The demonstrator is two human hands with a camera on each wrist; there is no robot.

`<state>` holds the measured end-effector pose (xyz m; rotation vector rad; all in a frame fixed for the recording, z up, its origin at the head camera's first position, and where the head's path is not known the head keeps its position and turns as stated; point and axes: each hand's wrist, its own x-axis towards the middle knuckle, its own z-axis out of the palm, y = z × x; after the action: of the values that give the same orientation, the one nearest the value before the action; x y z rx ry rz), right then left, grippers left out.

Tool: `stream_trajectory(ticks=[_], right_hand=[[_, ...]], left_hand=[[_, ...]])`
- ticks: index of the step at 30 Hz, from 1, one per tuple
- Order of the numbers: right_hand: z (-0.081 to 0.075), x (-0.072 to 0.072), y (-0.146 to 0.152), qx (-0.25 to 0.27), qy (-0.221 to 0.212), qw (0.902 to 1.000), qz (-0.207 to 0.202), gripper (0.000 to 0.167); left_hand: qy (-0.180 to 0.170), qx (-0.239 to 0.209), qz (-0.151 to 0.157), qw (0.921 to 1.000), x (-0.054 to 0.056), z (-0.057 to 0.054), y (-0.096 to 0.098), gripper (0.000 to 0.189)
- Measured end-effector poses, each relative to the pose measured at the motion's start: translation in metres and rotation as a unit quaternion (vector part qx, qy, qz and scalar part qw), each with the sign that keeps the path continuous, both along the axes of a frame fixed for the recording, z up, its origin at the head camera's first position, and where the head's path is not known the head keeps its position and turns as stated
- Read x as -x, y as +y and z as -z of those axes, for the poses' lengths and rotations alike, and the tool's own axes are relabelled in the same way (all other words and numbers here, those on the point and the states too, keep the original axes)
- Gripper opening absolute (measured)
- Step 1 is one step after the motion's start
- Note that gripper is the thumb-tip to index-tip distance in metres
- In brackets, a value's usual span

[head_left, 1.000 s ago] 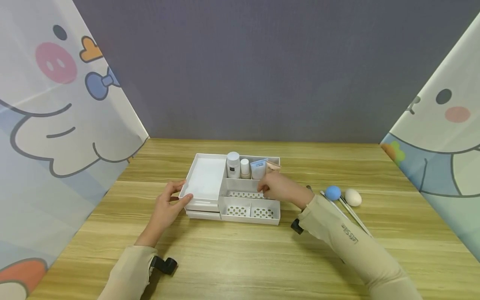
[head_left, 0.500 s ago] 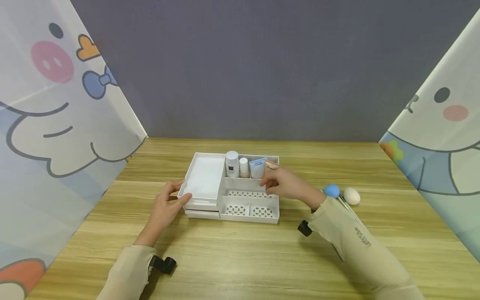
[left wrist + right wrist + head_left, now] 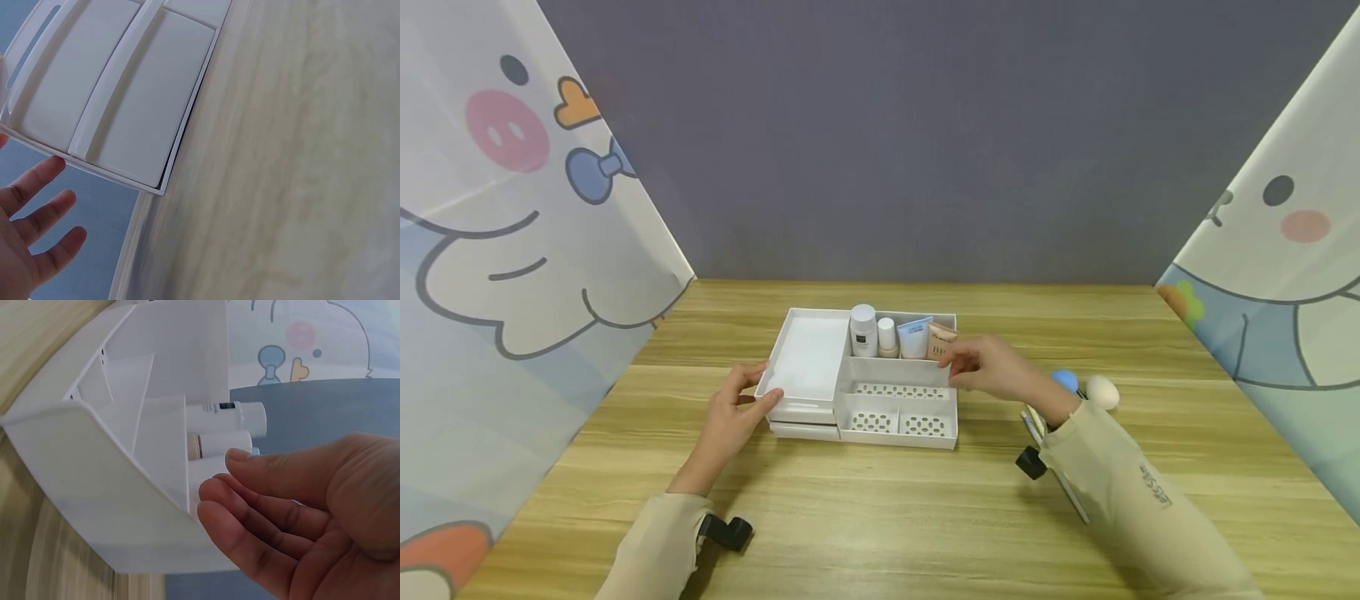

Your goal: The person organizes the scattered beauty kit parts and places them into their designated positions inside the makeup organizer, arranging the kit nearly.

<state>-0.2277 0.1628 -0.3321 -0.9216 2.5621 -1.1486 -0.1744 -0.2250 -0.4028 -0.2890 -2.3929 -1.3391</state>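
Note:
A white desktop organizer (image 3: 895, 437) with perforated compartments and two drawers stands on the table. My left hand (image 3: 733, 421) grips its front left corner, thumb on the front edge and fingers along the side. In the left wrist view, spread fingers (image 3: 47, 172) lie at the drawer unit's edge. The organizer's back row holds a large white bottle (image 3: 863, 332), a smaller white-capped bottle (image 3: 887, 335), a blue tube (image 3: 913, 339) and a beige tube (image 3: 941, 337), all upright. My right hand (image 3: 988, 367) hovers by the beige tube, fingers loosely curled around nothing.
Right of the organizer lie a blue egg-shaped sponge (image 3: 1064, 380), a cream egg-shaped sponge (image 3: 1102, 392) and slender sticks (image 3: 1071, 496), partly hidden under the right forearm. A grey panel (image 3: 880, 142) rises behind the wooden table (image 3: 880, 525), with cartoon-printed sheets at both sides.
My right hand has drawn back to the right from the beige tube, which now shows more fully. My left hand keeps its place on the organizer.

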Motion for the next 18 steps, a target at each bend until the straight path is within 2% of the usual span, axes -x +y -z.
stream_trajectory(ticks=[7, 18], right_hand=[[-0.005, -0.004, 0.016, 0.015, -0.011, 0.9996, 0.023, 0.022], [-0.013, -0.008, 0.049, 0.007, -0.025, 0.9968, 0.076, 0.028]], left_hand=[[-0.005, -0.001, 0.001, 1.0000, -0.001, -0.001, 0.000, 0.035], [-0.006, 0.002, -0.001, 1.0000, 0.000, -0.001, 0.000, 0.034]])
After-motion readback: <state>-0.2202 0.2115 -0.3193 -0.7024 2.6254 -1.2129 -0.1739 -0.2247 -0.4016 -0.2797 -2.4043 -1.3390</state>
